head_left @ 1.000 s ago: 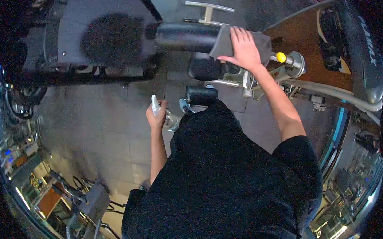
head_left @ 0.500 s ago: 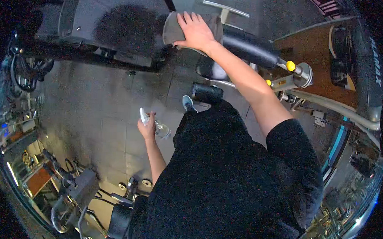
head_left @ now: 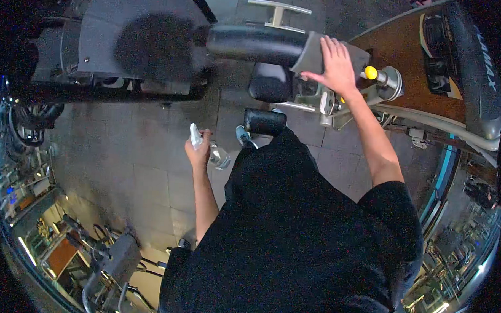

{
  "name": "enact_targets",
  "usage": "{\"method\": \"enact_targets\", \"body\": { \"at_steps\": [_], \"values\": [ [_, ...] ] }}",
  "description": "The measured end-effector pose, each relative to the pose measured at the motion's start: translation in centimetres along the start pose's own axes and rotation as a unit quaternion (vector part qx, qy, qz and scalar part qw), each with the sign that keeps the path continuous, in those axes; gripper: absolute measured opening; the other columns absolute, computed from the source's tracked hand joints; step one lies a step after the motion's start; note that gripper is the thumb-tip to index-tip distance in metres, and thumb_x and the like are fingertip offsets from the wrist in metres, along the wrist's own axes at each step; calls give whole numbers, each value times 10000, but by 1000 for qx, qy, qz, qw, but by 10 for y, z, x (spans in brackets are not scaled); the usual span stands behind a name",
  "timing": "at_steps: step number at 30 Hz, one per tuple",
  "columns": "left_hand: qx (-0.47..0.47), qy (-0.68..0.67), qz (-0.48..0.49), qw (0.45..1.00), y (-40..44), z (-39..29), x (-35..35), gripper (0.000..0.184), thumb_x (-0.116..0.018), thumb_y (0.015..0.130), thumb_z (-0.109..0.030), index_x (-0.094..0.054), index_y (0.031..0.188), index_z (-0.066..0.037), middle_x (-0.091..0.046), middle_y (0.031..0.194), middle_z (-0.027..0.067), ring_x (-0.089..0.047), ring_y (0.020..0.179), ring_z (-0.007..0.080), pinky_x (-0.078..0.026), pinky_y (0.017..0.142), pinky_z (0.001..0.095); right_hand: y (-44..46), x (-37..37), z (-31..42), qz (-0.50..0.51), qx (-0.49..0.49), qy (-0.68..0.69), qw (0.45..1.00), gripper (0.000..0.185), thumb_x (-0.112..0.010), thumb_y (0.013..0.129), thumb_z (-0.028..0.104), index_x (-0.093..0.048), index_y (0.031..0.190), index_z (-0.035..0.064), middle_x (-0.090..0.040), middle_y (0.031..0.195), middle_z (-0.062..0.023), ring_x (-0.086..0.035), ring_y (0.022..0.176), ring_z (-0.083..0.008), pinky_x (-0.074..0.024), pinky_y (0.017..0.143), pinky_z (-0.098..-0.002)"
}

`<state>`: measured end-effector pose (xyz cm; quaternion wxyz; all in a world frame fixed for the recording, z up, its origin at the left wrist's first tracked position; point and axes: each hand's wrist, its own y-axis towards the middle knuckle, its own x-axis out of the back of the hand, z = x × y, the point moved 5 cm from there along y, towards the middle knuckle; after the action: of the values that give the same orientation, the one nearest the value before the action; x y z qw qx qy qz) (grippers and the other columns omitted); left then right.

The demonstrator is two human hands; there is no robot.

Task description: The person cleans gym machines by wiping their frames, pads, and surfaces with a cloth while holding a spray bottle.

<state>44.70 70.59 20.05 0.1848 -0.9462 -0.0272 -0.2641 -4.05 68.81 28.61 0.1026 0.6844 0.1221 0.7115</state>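
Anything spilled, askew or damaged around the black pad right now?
Nothing stands out. The grey cloth drapes over the black pad under the right hand, the left hand holds the spray bottle, and no spill shows on the visible floor. Grain could hide small marks.

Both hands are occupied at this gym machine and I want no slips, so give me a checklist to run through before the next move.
1. Right hand on the grey cloth: ok, spread open on top of it.
2. Cloth against the long black pad: ok, draped over the end nearer the yellow knob.
3. Spray bottle secure: ok, gripped in the left hand, white spray head upward in the picture.
4. Bottle away from the pad: ok, held apart from it, over the floor.
5. Finger on the trigger: cannot tell, too small and partly hidden.
6. Cloth damp: cannot tell.
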Motion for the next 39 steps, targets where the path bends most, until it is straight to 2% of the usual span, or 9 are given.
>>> {"method": "enact_targets", "body": {
  "at_steps": [4, 12, 14, 17, 19, 27, 32, 36, 39],
  "values": [
    [25, 19, -16, 999, -24, 24, 19, 236, -800, 876, -237, -741, 855, -9, -715, 736, 43, -623, 658, 116, -496, 626, 308, 75, -29, 80, 85, 35, -4, 996, 1194, -624, 773, 835, -409, 1452, -123, -503, 1447, -288, -483, 1365, -422, -380, 1156, -514],
    [40, -52, -109, 992, -73, 79, 64, 190, -751, 905, -160, -705, 868, 21, -761, 819, 93, -685, 736, 144, -526, 688, 311, 187, -81, 230, 73, 103, -55, 991, 1114, -671, 822, 737, -380, 1475, -117, -501, 1438, -310, -493, 1329, -461, -383, 1144, -541],
    [50, -41, -99, 993, -73, 85, 68, 176, -746, 915, -143, -702, 881, 24, -776, 872, 115, -706, 778, 159, -539, 730, 321, 186, -86, 228, 107, 108, -58, 987, 1099, -683, 825, 720, -377, 1481, -106, -496, 1445, -308, -487, 1335, -468, -382, 1146, -541],
    [66, -51, -82, 993, -67, 84, 59, 181, -759, 916, -155, -700, 896, 15, -776, 883, 118, -710, 789, 166, -540, 736, 330, 163, -74, 198, 27, 120, -6, 992, 1063, -709, 814, 700, -392, 1492, -55, -479, 1482, -296, -466, 1366, -477, -375, 1158, -542],
    [73, -55, -72, 993, -59, 77, 50, 194, -765, 917, -167, -699, 917, 15, -776, 889, 119, -713, 807, 170, -538, 744, 326, 126, -51, 155, 24, 89, 71, 993, 1037, -725, 801, 694, -414, 1496, -10, -463, 1516, -279, -441, 1402, -475, -358, 1182, -537],
    [49, -44, 6, 998, -18, 47, 3, 227, -771, 916, -187, -703, 872, 26, -770, 862, 99, -693, 784, 146, -527, 727, 306, -36, 6, -35, -4, 9, -1, 1000, 1115, -782, 746, 683, -387, 1549, 18, -458, 1528, -229, -421, 1428, -424, -324, 1208, -529],
    [59, -75, 20, 995, -23, 53, -5, 212, -757, 926, -190, -716, 891, 16, -768, 842, 85, -667, 726, 135, -523, 687, 307, 4, -1, 7, 13, 27, -23, 999, 1172, -750, 735, 738, -392, 1483, -90, -482, 1481, -261, -442, 1403, -423, -324, 1204, -534],
    [33, -26, -14, 999, -45, 59, 10, 231, -768, 915, -231, -735, 867, -8, -757, 785, 81, -667, 701, 128, -518, 672, 295, 77, -24, 95, 68, 31, -16, 997, 1182, -717, 740, 772, -394, 1477, -95, -486, 1477, -279, -452, 1397, -442, -328, 1199, -531],
    [74, 17, -27, 997, -62, 62, 28, 222, -776, 897, -245, -748, 872, -27, -755, 772, 77, -673, 703, 146, -527, 688, 324, 131, -58, 165, 22, 56, -34, 998, 1125, -723, 795, 717, -393, 1484, -108, -508, 1462, -287, -479, 1380, -440, -360, 1175, -516]
  ]
}}
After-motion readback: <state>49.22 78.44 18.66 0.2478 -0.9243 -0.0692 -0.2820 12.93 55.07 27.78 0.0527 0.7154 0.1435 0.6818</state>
